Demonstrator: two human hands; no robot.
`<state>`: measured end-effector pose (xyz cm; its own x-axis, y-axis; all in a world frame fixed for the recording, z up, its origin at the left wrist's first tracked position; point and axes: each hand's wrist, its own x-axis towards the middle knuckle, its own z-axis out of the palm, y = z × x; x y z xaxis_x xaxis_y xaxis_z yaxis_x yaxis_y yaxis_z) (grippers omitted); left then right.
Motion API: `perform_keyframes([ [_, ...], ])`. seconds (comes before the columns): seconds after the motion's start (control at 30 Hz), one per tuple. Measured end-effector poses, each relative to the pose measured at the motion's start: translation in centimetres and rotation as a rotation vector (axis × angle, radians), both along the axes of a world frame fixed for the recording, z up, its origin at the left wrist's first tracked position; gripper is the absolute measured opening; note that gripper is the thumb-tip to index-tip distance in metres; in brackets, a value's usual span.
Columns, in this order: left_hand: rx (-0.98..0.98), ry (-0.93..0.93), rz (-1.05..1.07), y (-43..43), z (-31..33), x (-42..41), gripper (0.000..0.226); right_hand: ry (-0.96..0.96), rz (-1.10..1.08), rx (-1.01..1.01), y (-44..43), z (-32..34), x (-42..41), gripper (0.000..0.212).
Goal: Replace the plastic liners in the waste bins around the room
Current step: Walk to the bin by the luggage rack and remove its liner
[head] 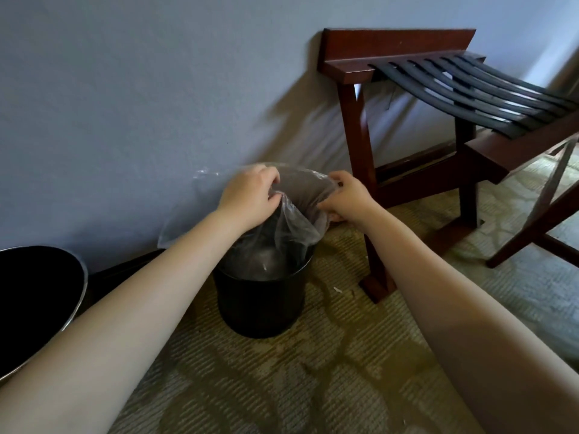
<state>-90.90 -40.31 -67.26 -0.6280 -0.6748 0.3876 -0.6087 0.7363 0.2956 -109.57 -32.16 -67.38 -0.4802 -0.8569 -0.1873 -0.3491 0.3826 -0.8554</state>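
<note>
Left hand (250,195) pinching clear liner (291,227) | right hand (346,197) fingers clamping its rim | liner hanging into black bin (260,305)

You face a blue-grey wall (125,89); patterned carpet (282,386) below. Wood luggage rack (391,47) w/ black straps (470,86) at right, against wall.

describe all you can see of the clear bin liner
The liner is thin, clear, crinkled plastic. Its lower part sits inside the small black bin; its top stands above the rim, not yet folded over. The left hand and right hand pinch its mouth open, and a loose flap spreads left.
</note>
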Motion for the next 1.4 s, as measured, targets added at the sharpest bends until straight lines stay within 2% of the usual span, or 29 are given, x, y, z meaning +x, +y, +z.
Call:
perform_keyframes([
  [0.07, -0.051, -0.151, 0.121, -0.5, -0.3, 0.4, 0.079, 0.256, 0.014, -0.084, -0.1, 0.4, 0.2, 0.054],
  [0.13, 0.015, -0.252, 0.222, -1.2, -0.3, 1.1, 0.115, 0.525, 0.102, -0.118, 0.3, 0.8, 0.6, 0.028],
  [0.17, 0.057, -0.286, 0.250, -1.6, -0.3, 1.5, 0.124, 0.616, 0.144, -0.116, 0.4, 1.0, 0.8, 0.019],
  [0.23, 0.139, -0.359, 0.267, -2.3, -0.5, 2.0, 0.131, 0.743, 0.218, -0.067, 0.5, 1.0, 1.3, 0.014],
  [0.3, 0.244, -0.386, 0.255, -2.6, -0.7, 2.3, 0.126, 0.814, 0.297, 0.019, 0.3, 1.1, 1.4, 0.008],
  [0.33, 0.301, -0.372, 0.247, -2.8, -0.8, 2.4, 0.116, 0.823, 0.329, 0.041, 0.2, 1.3, 1.5, 0.011],
  [0.37, 0.336, -0.356, 0.232, -3.0, -1.0, 2.5, 0.098, 0.804, 0.345, 0.041, 0.1, 1.5, 1.7, 0.021],
  [0.47, 0.321, -0.296, 0.137, -3.1, -1.2, 2.7, 0.024, 0.754, 0.367, -0.033, -0.4, 2.5, 3.1, 0.070],
  [0.5, 0.309, -0.277, 0.116, -3.0, -1.1, 2.8, 0.012, 0.778, 0.404, -0.027, -0.8, 2.7, 3.9, 0.087],
  [0.57, 0.280, -0.247, 0.104, -2.8, -0.6, 2.8, 0.018, 0.855, 0.506, 0.050, -1.4, 2.5, 5.7, 0.111],
  [0.6, 0.264, -0.249, 0.106, -2.7, -0.4, 2.9, 0.024, 0.915, 0.535, 0.089, -1.7, 2.0, 6.5, 0.114],
  [0.63, 0.246, -0.268, 0.106, -2.6, -0.3, 3.1, 0.026, 0.977, 0.537, 0.108, -2.0, 1.3, 7.1, 0.108],
  [0.67, 0.235, -0.308, 0.107, -2.6, -0.3, 3.4, 0.025, 1.028, 0.519, 0.107, -2.3, 0.6, 7.4, 0.090],
  [0.73, 0.226, -0.473, 0.138, -2.9, -0.3, 4.3, 0.014, 1.059, 0.439, 0.061, -2.4, -0.2, 7.2, 0.033],
  [0.77, 0.220, -0.574, 0.179, -3.1, -0.3, 4.9, 0.014, 1.046, 0.401, 0.066, -2.3, -0.2, 6.7, 0.013],
  [0.83, 0.189, -0.730, 0.303, -3.6, -0.5, 6.4, 0.025, 1.042, 0.341, 0.087, -2.2, -0.2, 5.6, 0.009],
  [0.87, 0.171, -0.739, 0.352, -3.9, -0.5, 7.1, 0.028, 1.051, 0.315, 0.089, -2.4, -0.2, 5.0, 0.008],
  [0.9, 0.163, -0.698, 0.382, -4.2, -0.4, 7.6, 0.027, 1.054, 0.313, 0.082, -2.5, -0.3, 4.7, 0.005],
  [0.93, 0.179, -0.617, 0.392, -4.6, -0.2, 8.0, 0.025, 1.038, 0.342, 0.081, -2.8, -0.3, 4.6, 0.014],
  [1.03, 0.258, -0.320, 0.316, -4.9, 0.7, 8.0, 0.013, 0.851, 0.517, 0.073, -3.8, 0.2, 5.8, 0.080],
  [1.07, 0.256, -0.240, 0.281, -4.9, 1.0, 7.7, 0.008, 0.809, 0.540, 0.026, -4.3, 0.2, 6.6, 0.093],
  [1.13, 0.262, -0.086, 0.232, -4.6, 1.8, 6.9, 0.007, 0.781, 0.553, -0.059, -5.3, -0.1, 8.3, 0.103],
  [1.2, 0.320, 0.101, 0.201, -4.2, 2.5, 6.0, 0.012, 0.680, 0.573, -0.085, -5.9, -0.7, 10.3, 0.098],
  [1.33, 0.489, 0.473, 0.135, -3.5, 2.9, 5.4, 0.029, 0.352, 0.502, -0.092, -6.4, -2.1, 12.1, 0.041],
  [1.37, 0.559, 0.575, 0.100, -3.5, 2.8, 5.7, 0.038, 0.272, 0.442, -0.091, -6.7, -2.4, 12.1, 0.036],
  [1.4, 0.638, 0.668, 0.048, -3.7, 2.7, 6.2, 0.056, 0.190, 0.375, -0.104, -6.8, -2.5, 12.0, 0.031],
])
